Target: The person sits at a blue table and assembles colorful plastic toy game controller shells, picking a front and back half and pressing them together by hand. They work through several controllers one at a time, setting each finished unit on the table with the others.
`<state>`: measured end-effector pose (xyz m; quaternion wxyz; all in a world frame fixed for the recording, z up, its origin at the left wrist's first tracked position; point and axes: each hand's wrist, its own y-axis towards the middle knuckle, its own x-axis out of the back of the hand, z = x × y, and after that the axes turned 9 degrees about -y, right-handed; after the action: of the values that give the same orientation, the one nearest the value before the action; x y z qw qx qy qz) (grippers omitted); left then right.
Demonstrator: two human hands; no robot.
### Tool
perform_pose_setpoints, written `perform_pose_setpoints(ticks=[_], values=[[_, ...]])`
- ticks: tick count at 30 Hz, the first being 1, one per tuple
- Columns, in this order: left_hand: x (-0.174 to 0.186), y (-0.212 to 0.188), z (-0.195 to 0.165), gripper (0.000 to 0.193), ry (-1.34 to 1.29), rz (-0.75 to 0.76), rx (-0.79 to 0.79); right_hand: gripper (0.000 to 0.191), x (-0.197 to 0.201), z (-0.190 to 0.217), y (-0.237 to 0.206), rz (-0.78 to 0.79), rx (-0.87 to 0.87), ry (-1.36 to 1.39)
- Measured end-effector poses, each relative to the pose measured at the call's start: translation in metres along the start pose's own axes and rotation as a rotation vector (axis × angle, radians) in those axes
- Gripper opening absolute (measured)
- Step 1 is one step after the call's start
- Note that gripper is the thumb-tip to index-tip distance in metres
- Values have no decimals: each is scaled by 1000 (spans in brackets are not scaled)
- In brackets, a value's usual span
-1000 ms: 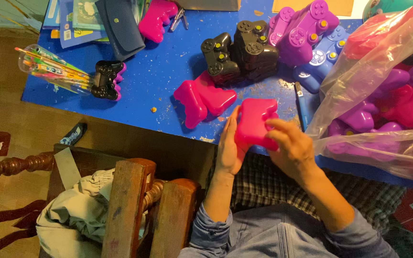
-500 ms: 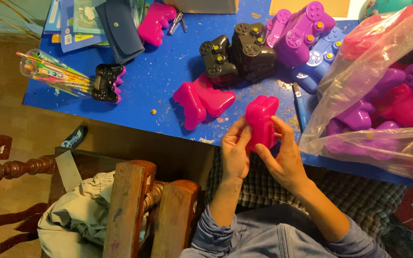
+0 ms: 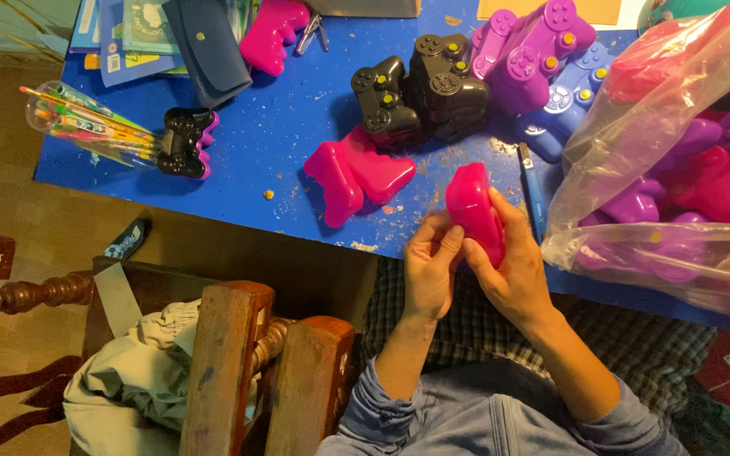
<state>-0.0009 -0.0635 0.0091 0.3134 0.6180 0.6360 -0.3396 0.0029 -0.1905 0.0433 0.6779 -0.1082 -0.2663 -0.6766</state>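
Note:
Both hands hold a pink game-controller shell [image 3: 473,207] on edge above the near edge of the blue table [image 3: 280,135]. My left hand [image 3: 429,266] pinches its lower left side; my right hand [image 3: 513,262] wraps its right side, thumb on the shell. Just left of it, two more pink shell halves [image 3: 356,173] lie on the table. Behind them stand black controllers [image 3: 420,89], and purple controllers [image 3: 530,51] and a blue controller [image 3: 563,101] lie further right.
A clear plastic bag [image 3: 678,169] of purple and pink controllers fills the right side. A blue pen-like tool [image 3: 531,190] lies by my right hand. Far left are a pack of coloured sticks [image 3: 86,122], a black-and-pink controller [image 3: 183,142], a dark pouch [image 3: 209,46]. Wooden chairs [image 3: 238,371] stand below.
The pink shell was turned from facing flat toward me to standing on edge, and both hands shifted slightly right and regripped it.

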Motion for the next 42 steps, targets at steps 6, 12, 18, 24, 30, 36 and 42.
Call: perform_pose_setpoints(ticks=[6, 12, 18, 24, 30, 36, 42], values=[[-4, 7, -12, 51, 17, -106, 38, 72, -6, 1, 29, -156, 179, -529], [19, 9, -40, 30, 522, -167, -237, 72, -11, -8, 48, -165, 163, -847], [29, 12, -68, 17, 1252, -429, -571, 76, -8, -6, 51, -148, 184, -911], [29, 28, -82, 65, 1590, -377, -845, 68, -23, 11, 50, -121, 278, -712], [39, 32, -77, 70, 1459, -521, -436, 68, -78, 23, 70, -27, 403, -586], [50, 26, -71, 55, 532, -441, -565, 61, -92, 21, 77, 41, 397, -612], [37, 12, -72, 57, -116, -323, -580, 62, -82, 23, 73, 146, 407, -557]])
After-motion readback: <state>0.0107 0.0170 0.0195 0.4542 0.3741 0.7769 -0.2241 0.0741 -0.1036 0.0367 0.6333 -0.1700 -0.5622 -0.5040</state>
